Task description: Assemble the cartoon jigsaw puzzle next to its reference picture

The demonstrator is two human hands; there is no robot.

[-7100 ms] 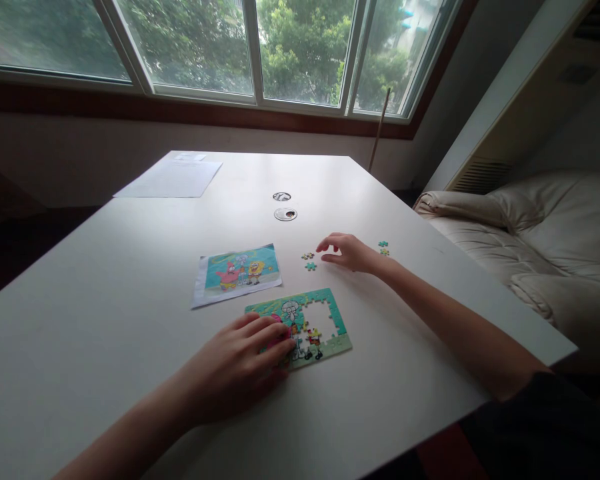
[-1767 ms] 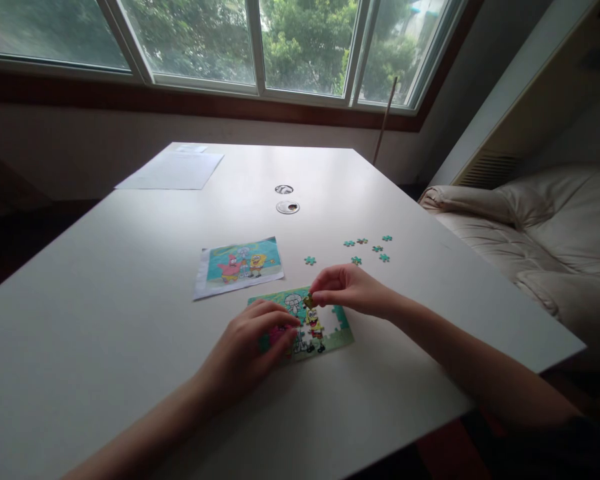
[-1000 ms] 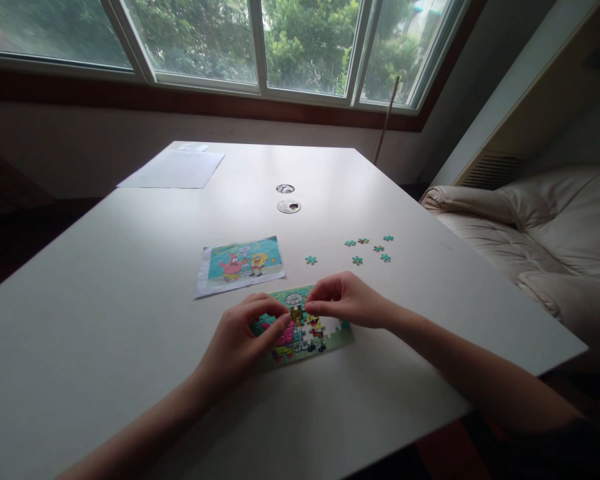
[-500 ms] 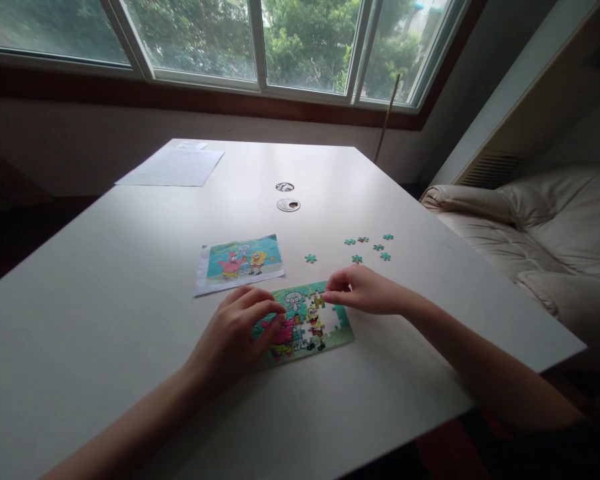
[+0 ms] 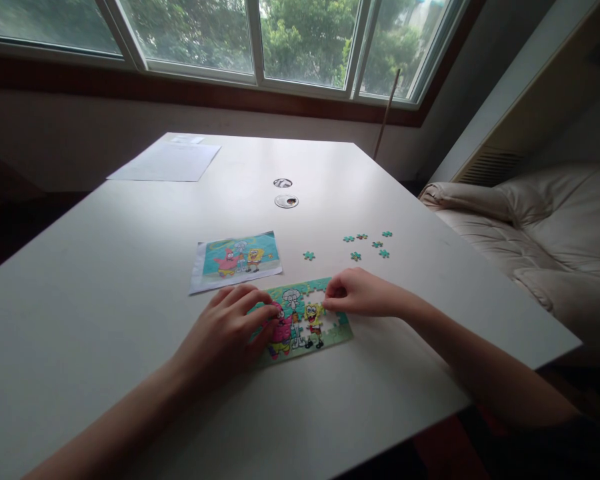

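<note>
A cartoon jigsaw puzzle (image 5: pixel 291 340) lies on the white table, with a white gap in its right part. My left hand (image 5: pixel 235 323) rests over the puzzle's left end, its curved fingers apart and covering part of the pink figure. At the gap, my right hand (image 5: pixel 355 292) has thumb and fingers pinched together on the edge of a yellow puzzle piece (image 5: pixel 317 310), beside the yellow figure's face. The fingertips partly hide that piece. Just behind the puzzle lies a printed reference picture (image 5: pixel 240 257) of the same figures.
Several loose puzzle pieces (image 5: pixel 355 256) are scattered beyond my right hand, and a single loose piece (image 5: pixel 309 256) lies left of them. Two round inserts (image 5: pixel 286 201) sit in the table farther back. White paper (image 5: pixel 167 163) lies far left; a cream sofa (image 5: pixel 555 233) stands right.
The yellow piece at my right fingertips has moved down and slightly left, against the yellow figure's face. My left hand stays on the puzzle. The view has shifted slightly.
</note>
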